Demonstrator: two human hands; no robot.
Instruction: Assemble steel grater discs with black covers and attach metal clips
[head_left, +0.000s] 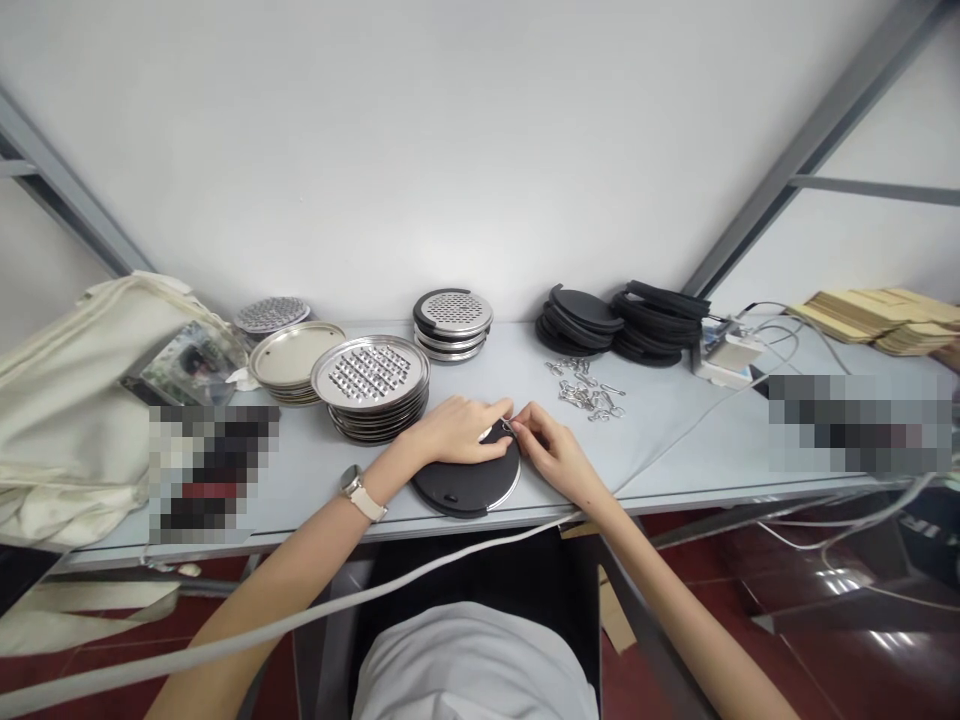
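Note:
A flat black round disc (469, 482) with a silvery metal edge lies near the front of the table. My left hand (459, 430) rests across its top, thumb and fingers closed around its upper rim. At the disc's right rim, my right hand (553, 452) pinches a small metal clip (508, 427) against the edge. The clip's far end is partly hidden by my fingertips. Behind my right hand lies a loose pile of small metal clips (589, 392). To the left of my left hand stands a stack of round metal graters (371, 375).
Cream round plates (292, 352) sit behind the grater stack. More graters (453, 312) and stacks of black covers (581, 308) line the wall. A white cable (435, 566) crosses in front of the table edge. Yellowish flat pieces (874, 315) lie far right, beside another person's hand.

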